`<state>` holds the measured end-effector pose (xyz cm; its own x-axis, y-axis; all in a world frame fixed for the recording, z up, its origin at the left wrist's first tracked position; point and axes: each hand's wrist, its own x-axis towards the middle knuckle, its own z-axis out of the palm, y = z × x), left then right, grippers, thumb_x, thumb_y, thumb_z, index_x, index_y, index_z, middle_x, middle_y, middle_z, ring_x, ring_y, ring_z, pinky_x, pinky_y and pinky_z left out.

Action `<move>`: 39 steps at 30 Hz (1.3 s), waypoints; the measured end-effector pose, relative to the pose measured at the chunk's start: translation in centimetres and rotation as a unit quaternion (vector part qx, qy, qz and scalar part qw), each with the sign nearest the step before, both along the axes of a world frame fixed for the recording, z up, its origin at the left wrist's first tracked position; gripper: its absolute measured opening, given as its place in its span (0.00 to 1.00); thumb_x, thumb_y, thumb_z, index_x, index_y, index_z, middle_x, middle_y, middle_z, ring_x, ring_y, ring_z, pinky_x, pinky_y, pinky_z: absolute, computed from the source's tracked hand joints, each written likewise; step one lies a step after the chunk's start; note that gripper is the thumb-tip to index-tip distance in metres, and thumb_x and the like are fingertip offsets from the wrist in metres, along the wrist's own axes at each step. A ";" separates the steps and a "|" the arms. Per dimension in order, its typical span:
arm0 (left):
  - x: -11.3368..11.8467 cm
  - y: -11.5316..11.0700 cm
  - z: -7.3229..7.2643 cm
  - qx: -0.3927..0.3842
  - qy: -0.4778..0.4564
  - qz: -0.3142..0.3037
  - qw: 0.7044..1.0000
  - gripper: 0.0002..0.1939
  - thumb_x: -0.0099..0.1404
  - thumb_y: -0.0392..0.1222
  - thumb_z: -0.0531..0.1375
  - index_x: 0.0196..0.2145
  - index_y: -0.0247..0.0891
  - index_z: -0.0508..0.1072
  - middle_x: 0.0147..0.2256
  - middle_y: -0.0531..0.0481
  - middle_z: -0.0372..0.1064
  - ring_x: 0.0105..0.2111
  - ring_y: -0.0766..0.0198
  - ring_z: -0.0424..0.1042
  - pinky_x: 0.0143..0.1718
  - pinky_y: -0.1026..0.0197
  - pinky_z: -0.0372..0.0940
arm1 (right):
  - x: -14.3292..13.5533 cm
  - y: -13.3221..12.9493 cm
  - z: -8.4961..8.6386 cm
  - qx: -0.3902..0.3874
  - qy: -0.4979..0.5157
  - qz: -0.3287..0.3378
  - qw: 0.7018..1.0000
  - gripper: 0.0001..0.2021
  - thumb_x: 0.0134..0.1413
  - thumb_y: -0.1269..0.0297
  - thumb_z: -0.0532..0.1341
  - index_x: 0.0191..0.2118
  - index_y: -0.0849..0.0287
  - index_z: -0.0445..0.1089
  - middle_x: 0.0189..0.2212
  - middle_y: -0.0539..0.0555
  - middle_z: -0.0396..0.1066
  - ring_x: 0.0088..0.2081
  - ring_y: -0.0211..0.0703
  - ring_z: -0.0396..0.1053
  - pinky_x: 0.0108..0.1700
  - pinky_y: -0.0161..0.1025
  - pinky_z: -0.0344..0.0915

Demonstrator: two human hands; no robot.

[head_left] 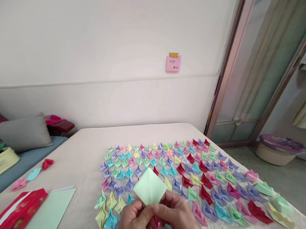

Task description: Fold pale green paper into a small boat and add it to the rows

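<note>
A pale green paper square [150, 186], standing on one corner with a faint crease down its middle, is held up near the bottom centre. My left hand [135, 219] pinches its lower corner from the left. From the right, my right hand [174, 211] grips the same corner, and the two thumb tips meet there. Behind and around my hands, rows of small folded paper boats [176, 160] in green, blue, purple, pink, red and yellow cover the cream tabletop [84, 146]. Some boats are partly hidden by my hands.
At the left lie green paper sheets [52, 210] under a red packet [21, 212], with three small folded pieces [34, 174] beyond. A grey cushion [21, 131] rests further left. A lined bin [279, 150] stands on the floor at right. A pink note [173, 63] is taped to the wall.
</note>
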<state>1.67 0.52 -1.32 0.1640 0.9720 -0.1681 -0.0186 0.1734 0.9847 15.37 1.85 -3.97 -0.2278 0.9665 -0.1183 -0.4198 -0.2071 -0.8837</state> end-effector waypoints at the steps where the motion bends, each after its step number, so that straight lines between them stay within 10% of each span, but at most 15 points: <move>1: 0.0 0.0 0.1 0.002 -0.004 0.000 1.000 0.24 0.55 0.61 0.64 0.18 0.36 0.71 0.15 0.55 0.62 0.19 0.66 0.58 0.25 0.64 0.55 | -0.2 0.0 -0.2 0.006 -0.015 -0.009 1.000 0.13 0.40 0.60 0.72 0.20 0.62 0.70 0.11 0.49 0.67 0.15 0.37 0.63 0.21 0.35 0.51; 14: -0.6 0.2 -0.8 -0.024 -0.003 -0.021 1.000 0.25 0.51 0.63 0.66 0.17 0.36 0.70 0.17 0.52 0.64 0.20 0.65 0.60 0.25 0.63 0.55 | 3.0 0.8 1.7 -0.009 0.008 -0.208 0.978 0.14 0.44 0.59 0.71 0.20 0.60 0.69 0.16 0.45 0.64 0.21 0.32 0.55 0.25 0.32 0.52; 20: -0.8 0.2 -0.5 -0.021 0.066 -0.065 0.995 0.24 0.55 0.61 0.64 0.22 0.33 0.75 0.18 0.54 0.62 0.20 0.66 0.60 0.24 0.63 0.54 | 1.6 0.5 0.6 -0.026 0.022 0.039 0.999 0.16 0.31 0.61 0.74 0.29 0.65 0.77 0.19 0.51 0.71 0.21 0.40 0.66 0.25 0.37 0.57; 30: -0.6 0.7 -2.5 0.008 -0.230 -0.035 0.972 0.18 0.50 0.46 0.72 0.38 0.37 0.77 0.31 0.48 0.77 0.34 0.58 0.73 0.35 0.60 0.67 | 0.6 0.3 -1.2 -0.050 -0.038 0.008 0.998 0.06 0.36 0.68 0.70 0.25 0.66 0.78 0.16 0.51 0.71 0.18 0.36 0.62 0.23 0.35 0.57; 39: -1.4 0.3 -1.6 0.037 -0.041 0.059 0.997 0.22 0.54 0.58 0.67 0.21 0.35 0.70 0.16 0.55 0.66 0.19 0.68 0.62 0.22 0.67 0.55 | 0.5 0.1 -0.7 -0.031 -0.059 0.060 0.996 0.08 0.36 0.62 0.71 0.24 0.63 0.79 0.19 0.52 0.74 0.21 0.36 0.63 0.26 0.34 0.57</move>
<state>0.24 0.80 -2.95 0.0574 0.9947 -0.0857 -0.1160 0.0919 0.9890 15.92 1.92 -4.62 -0.3221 0.9232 -0.2099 -0.2835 -0.3055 -0.9090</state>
